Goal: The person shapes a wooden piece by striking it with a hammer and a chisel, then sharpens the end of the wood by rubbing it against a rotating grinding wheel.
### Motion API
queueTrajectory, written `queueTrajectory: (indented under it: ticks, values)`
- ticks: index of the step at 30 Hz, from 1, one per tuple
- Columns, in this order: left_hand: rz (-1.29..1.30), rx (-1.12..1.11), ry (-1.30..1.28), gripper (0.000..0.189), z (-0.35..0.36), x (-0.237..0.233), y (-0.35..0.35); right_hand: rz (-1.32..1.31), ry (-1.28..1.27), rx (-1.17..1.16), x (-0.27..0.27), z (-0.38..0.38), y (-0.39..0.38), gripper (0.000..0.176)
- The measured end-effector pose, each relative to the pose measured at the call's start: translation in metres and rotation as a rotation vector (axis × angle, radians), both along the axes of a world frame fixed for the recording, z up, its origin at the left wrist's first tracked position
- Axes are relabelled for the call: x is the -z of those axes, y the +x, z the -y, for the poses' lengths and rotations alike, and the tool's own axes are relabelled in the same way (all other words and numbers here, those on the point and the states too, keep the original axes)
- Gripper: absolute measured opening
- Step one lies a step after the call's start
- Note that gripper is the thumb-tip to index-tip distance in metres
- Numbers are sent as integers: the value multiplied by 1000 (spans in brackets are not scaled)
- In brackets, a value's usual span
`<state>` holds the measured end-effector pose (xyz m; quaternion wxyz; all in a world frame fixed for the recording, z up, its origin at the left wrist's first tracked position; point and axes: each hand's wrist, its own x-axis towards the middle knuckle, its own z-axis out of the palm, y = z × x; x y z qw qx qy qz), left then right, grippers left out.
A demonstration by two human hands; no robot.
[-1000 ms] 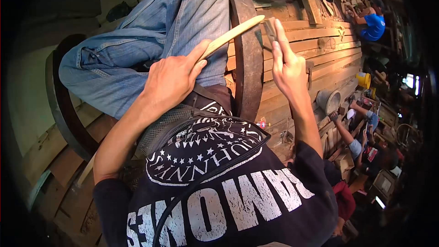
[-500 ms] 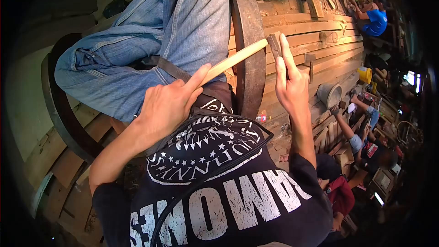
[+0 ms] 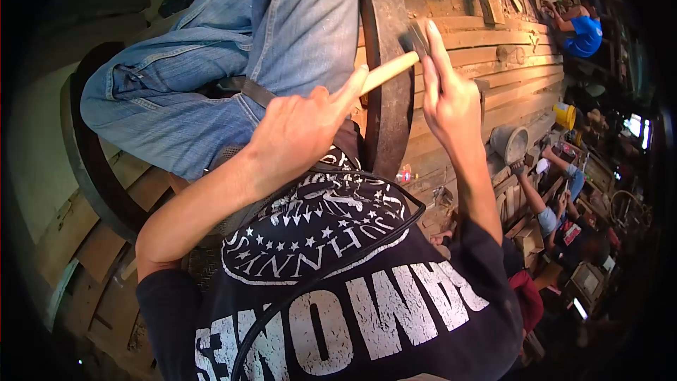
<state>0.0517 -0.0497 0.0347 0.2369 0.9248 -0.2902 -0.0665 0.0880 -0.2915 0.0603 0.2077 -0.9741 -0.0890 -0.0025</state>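
What looks like a hammer, with a pale wooden handle and a dark metal head, is held up in front of the black printed shirt. My left hand is closed around the lower handle, its thumb lying along the wood. At the other end, my right hand pinches the head between thumb and straight fingers, which hide part of it. Behind the hammer runs a thick, dark curved rim. Jeans-covered legs are bent to its left.
On the right lies a floor of wooden planks, with a grey bucket and a yellow bucket. A plastic bottle is near the rim. Several people sit farther off, one in a blue shirt.
My left hand has moved up and right along the handle, leaving less wood showing. The metal head has turned and risen slightly, and my right hand has shifted up with it.
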Motion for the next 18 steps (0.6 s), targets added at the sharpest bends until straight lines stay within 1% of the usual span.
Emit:
queueTrajectory:
  ticks: [2, 4, 6, 8, 9, 10, 11, 12, 14, 15, 16, 18]
  values:
    - [-78, -41, -49, 56, -1, 2, 2, 43, 6, -37, -3, -1, 2, 52]
    - [-53, -50, -1, 57, -1, -1, 1, -10, 1, -11, -6, -3, -11, 52]
    - [75, -23, 85, 57, 0, -5, -1, 45, 1, -47, 4, 0, -19, 53]
    - [66, -21, 88, 57, -1, 0, 0, 105, 94, -35, 11, -1, -22, 53]
    - [54, -22, 56, 57, -1, 3, 0, 1, 26, 14, 2, -8, -12, 54]
    - [41, -22, 18, 57, 0, 5, -1, -10, -48, -13, -2, -11, -1, 52]
    - [88, -26, 86, 57, 0, 3, 0, -6, -52, -13, -2, -11, -1, 51]
    - [97, -30, 80, 57, 1, 1, 3, 10, -54, -23, -2, -12, 3, 51]
    - [-34, -35, 64, 57, 0, -3, 3, 59, -32, -61, -4, -7, -13, 51]
    - [135, -21, 117, 57, -1, -6, 2, 102, -3, -84, -3, -6, -18, 50]
    - [132, -29, 120, 57, -2, -3, 3, 100, 1, -92, 0, -6, -14, 50]
    - [130, -45, 29, 56, -1, 6, 2, 40, -7, -36, 4, -6, -14, 50]
